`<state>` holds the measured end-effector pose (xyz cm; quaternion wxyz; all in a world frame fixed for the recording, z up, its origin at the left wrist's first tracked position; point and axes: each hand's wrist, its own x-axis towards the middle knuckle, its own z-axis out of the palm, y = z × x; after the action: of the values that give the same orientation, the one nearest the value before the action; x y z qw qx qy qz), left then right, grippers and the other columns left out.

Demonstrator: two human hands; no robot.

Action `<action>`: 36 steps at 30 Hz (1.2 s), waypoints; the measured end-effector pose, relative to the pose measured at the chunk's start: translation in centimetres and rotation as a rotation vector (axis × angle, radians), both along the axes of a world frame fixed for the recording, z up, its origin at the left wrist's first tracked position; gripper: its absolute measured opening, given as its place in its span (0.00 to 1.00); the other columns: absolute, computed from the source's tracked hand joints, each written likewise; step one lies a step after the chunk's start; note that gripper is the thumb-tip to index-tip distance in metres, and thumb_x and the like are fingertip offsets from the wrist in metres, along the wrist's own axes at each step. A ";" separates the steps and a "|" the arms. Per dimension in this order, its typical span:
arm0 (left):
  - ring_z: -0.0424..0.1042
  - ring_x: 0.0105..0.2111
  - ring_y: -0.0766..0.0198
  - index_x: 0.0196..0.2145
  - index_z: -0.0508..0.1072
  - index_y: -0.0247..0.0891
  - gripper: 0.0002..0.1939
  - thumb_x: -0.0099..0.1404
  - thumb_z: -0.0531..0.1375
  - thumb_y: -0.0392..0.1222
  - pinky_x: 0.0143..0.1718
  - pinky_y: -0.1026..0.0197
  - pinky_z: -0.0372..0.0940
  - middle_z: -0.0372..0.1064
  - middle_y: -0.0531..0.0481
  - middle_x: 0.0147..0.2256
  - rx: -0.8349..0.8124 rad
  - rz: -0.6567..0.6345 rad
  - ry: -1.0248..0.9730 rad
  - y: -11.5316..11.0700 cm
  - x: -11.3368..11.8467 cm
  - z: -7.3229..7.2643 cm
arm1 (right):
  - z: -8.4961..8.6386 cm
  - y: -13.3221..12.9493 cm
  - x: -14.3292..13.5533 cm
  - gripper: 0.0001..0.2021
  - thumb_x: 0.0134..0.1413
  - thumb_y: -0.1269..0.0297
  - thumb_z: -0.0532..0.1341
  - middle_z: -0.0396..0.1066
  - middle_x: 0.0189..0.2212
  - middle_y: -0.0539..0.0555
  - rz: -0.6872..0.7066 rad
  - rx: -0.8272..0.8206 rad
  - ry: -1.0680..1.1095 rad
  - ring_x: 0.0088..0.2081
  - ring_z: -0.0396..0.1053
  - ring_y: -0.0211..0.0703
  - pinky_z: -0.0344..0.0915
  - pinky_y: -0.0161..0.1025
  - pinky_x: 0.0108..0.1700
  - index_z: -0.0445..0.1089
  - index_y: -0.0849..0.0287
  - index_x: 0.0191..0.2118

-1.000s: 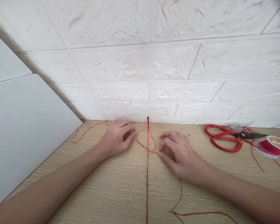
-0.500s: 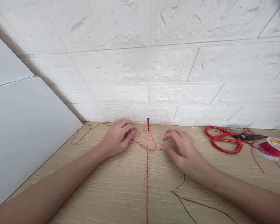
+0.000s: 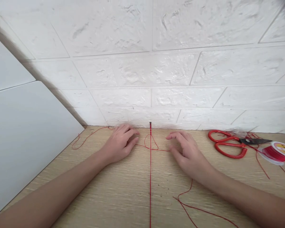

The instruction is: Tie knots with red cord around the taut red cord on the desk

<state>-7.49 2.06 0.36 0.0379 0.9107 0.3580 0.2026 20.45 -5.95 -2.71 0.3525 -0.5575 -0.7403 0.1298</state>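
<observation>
A twisted red cord is fixed to a small dark nail at the foot of the wall, and one straight strand runs down from it toward me. A thin red thread makes a small loop across that strand, its ends stretched out to both sides. My left hand rests left of the loop with one end passing into it, thumb and forefinger slightly apart. On the other side my right hand is curled over the other end, forefinger and thumb also apart. Where the thread is pinched is hidden.
Red-handled scissors lie at the right, beside a spool of red thread and clear plastic. Loose thread trails below my right hand, more at the left. White panels stand left; a white brick-patterned wall rises behind.
The loop has grown smaller and its lower side sits higher on the strand. My right hand has shifted slightly right, drawing thread with it; my left hand is nearly in place.
</observation>
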 end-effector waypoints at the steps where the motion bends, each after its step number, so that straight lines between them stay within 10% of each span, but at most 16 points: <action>1: 0.66 0.48 0.54 0.48 0.73 0.39 0.12 0.71 0.55 0.42 0.52 0.47 0.62 0.68 0.43 0.45 0.002 -0.001 0.010 0.0 0.0 0.0 | 0.0 0.0 0.0 0.13 0.61 0.70 0.54 0.67 0.50 0.56 0.001 -0.001 -0.019 0.53 0.63 0.55 0.61 0.56 0.55 0.65 0.51 0.50; 36: 0.69 0.47 0.56 0.47 0.74 0.41 0.13 0.72 0.52 0.36 0.49 0.48 0.61 0.72 0.45 0.45 0.020 -0.008 -0.006 -0.3 -0.1 0.3 | -0.2 1.0 0.8 0.19 0.57 0.76 0.51 0.71 0.52 0.58 0.005 -0.010 -0.068 0.55 0.67 0.53 0.64 0.58 0.55 0.70 0.54 0.50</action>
<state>-7.62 1.78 0.62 0.0308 0.9119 0.3521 0.2088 21.23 -4.95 -2.89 0.3240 -0.5617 -0.7525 0.1155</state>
